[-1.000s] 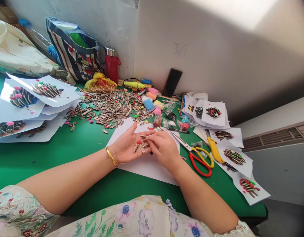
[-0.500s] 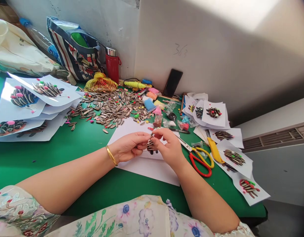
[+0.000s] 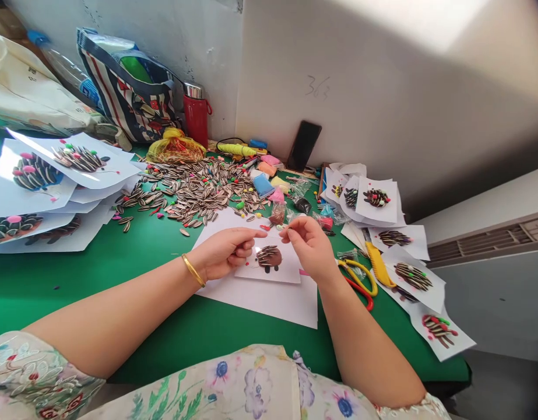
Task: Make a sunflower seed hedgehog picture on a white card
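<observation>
A small white card with a brown hedgehog shape (image 3: 269, 257) stuck with striped sunflower seeds lies on a larger white sheet (image 3: 269, 297) on the green table. My left hand (image 3: 222, 252), with a gold bangle at the wrist, hovers just left of the card with fingers curled and thumb and forefinger pinched. My right hand (image 3: 309, 245) is just right of the card, its fingertips pinched on a small seed. A big pile of sunflower seeds (image 3: 194, 189) lies beyond the sheet.
Stacks of seed-hedgehog cards sit at left (image 3: 45, 181) and right (image 3: 400, 245). Red-and-yellow scissors (image 3: 360, 286) lie under my right wrist. A red flask (image 3: 197, 116), striped bag (image 3: 129, 87), phone (image 3: 303, 146) and clay packets (image 3: 269, 181) line the wall.
A second ago my left palm lay open with seeds while my right hand picked from it. Since then the left hand has curled shut, and both hands have drifted apart, uncovering the hedgehog card.
</observation>
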`<state>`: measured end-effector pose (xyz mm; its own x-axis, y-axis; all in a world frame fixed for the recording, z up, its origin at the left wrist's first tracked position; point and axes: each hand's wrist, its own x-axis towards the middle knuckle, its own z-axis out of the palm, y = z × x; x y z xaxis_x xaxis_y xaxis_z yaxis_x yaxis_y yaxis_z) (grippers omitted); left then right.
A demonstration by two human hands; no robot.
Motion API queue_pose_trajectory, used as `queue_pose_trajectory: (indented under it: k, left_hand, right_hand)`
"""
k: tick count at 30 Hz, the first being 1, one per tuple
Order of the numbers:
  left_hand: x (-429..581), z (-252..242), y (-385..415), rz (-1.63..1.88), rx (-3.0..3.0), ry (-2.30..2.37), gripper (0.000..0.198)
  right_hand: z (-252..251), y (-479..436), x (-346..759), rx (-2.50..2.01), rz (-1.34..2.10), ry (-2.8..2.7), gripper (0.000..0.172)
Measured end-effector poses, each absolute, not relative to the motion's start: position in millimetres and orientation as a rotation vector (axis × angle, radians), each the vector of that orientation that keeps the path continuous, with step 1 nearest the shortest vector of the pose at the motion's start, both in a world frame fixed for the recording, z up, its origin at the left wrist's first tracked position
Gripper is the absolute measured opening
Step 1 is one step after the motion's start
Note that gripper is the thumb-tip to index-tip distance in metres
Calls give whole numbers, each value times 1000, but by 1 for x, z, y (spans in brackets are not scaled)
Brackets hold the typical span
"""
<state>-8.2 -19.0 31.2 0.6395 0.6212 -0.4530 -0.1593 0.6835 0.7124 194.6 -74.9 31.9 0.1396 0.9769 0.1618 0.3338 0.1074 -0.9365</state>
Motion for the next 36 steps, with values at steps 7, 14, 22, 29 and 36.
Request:
queue_pose_trajectory:
  k: [7,14,22,29,36]
  left_hand:
    - [-11,26,-8,563,468,795,14]
    - [-10,24,-8,566,469,784,14]
    - [-10,23,-8,559,484,785,15]
    - [-10,22,-7,553,479,775,14]
    - [-10,22,-8,557,493,782,16]
  right_hand:
    - [30,-70,223,-1789,787,-1759,23]
    - [28,-67,223,-1929,648,-1934,12]
    - [26,-68,218,-1928,720,-1889,15]
    - [22,-67,215,-1913,666,-1936,14]
    - [26,-67,208,-1979,592,-1995,14]
